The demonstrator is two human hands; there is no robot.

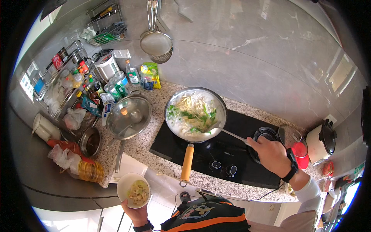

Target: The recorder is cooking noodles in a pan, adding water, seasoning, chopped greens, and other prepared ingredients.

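On the black gas hob point(203, 165) stands a wok point(165, 113) with a wooden handle point(187, 163), filled with noodles and leafy greens point(188, 114) in whitish, foamy liquid. My right hand point(271, 155) holds the handle of a metal ladle or spatula point(234, 136); its head dips into the wok's right side, partly hidden by the food. Low in the picture, left of the wooden handle, my left hand point(135, 213) holds a white bowl point(120, 185) from below. Chopped, pale yellow-green food point(138, 192) lies in the bowl, which is apart from the wok.
Left of the hob, a metal pan with a glass lid point(129, 116) sits on the granite counter point(136, 153), near bottles point(94, 84) and a wire rack point(69, 95). Strainers point(156, 43) hang on the wall. A rice cooker point(320, 142) and red lid point(301, 156) stand at right.
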